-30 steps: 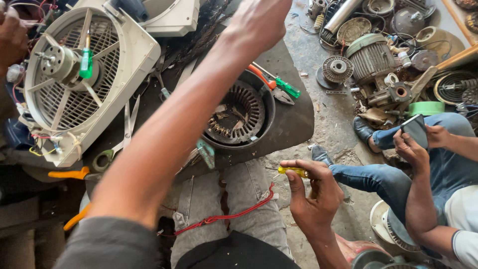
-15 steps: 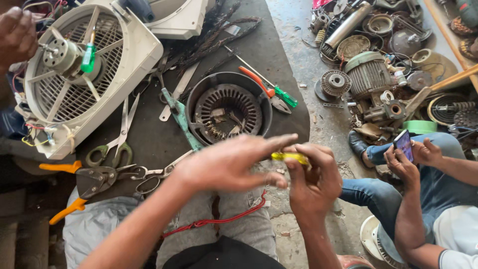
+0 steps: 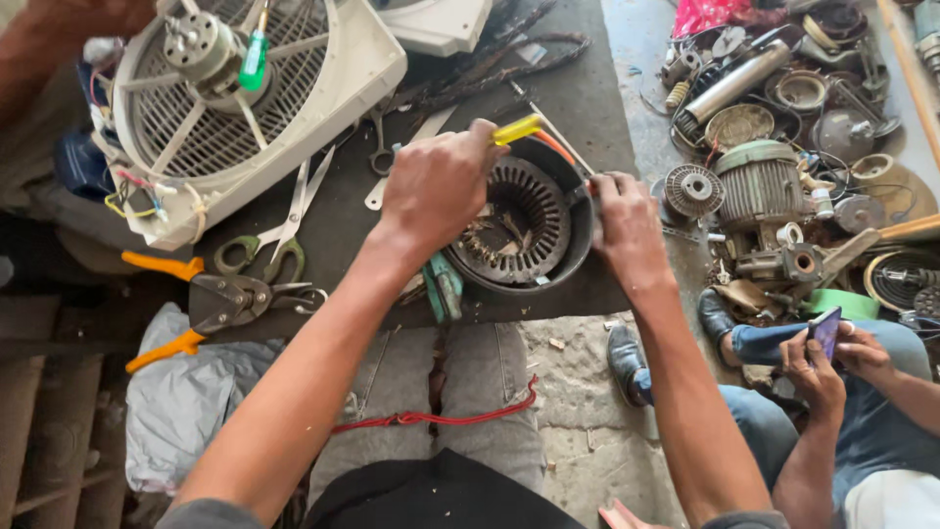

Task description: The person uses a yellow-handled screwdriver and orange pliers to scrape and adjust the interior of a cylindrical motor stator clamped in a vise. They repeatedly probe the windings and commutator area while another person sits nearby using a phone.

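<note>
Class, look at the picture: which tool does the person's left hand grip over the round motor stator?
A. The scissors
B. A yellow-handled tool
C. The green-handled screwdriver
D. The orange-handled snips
B: the left hand is closed on a yellow-handled tool above the stator, while the right hand rests on its rim.
</note>
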